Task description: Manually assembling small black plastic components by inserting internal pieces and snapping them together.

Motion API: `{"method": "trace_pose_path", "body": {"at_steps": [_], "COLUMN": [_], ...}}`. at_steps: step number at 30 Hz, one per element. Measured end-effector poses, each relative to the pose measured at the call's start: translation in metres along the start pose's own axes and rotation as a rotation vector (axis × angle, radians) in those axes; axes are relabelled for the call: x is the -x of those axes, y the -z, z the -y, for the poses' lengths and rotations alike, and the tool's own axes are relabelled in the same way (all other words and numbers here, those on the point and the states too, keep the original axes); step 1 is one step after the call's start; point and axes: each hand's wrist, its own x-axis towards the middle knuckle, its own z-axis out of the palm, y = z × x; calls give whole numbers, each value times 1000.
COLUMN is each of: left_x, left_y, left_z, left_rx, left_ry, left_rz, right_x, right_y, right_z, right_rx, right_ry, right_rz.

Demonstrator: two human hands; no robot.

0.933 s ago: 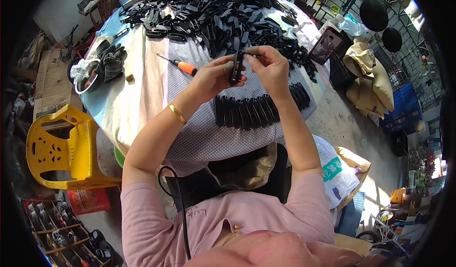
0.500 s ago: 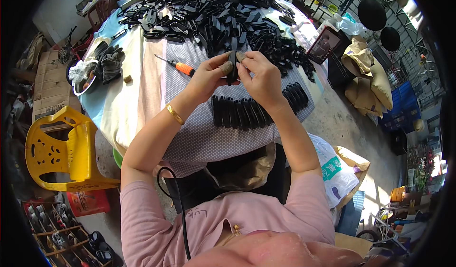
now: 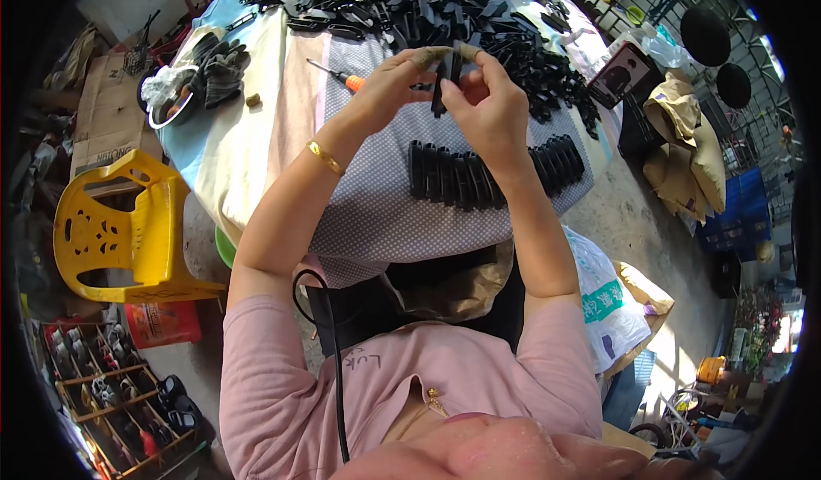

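My left hand (image 3: 395, 85) and my right hand (image 3: 489, 102) meet over the table, both with fingers closed on one long, narrow black piece (image 3: 445, 87) held upright between them. Tan coverings wrap some fingertips. A large heap of similar flat black pieces (image 3: 513, 48) spreads behind my hands. Nearer to me, several black pieces stand side by side in a curved row (image 3: 453, 176), partly hidden by my right forearm. Beside my left hand lies a screwdriver with an orange handle (image 3: 351, 81), its end covered by that hand.
A cloth-covered table (image 3: 368, 219) lies before me. At its left are dark gloves (image 3: 224, 74), a white-rimmed bowl (image 3: 161, 123) and a small brown lump (image 3: 253, 100). A phone (image 3: 623, 76) stands at the right edge. A yellow chair (image 3: 158, 232) sits left; a plastic bag (image 3: 611, 309) is right.
The view has shifted, so the table sits further right and higher in the picture. Both hands still hold the black piece; my left fingers have straightened somewhat along its upper end.
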Motion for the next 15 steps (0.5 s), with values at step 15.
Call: {"method": "trace_pose_path", "body": {"at_steps": [15], "left_x": [-21], "left_y": [35], "left_z": [38], "left_rx": [-1659], "left_ry": [-383], "left_rz": [-234], "right_x": [58], "right_y": [-37], "right_z": [25], "right_rx": [585], "right_ry": [216], "right_rz": [614]}}
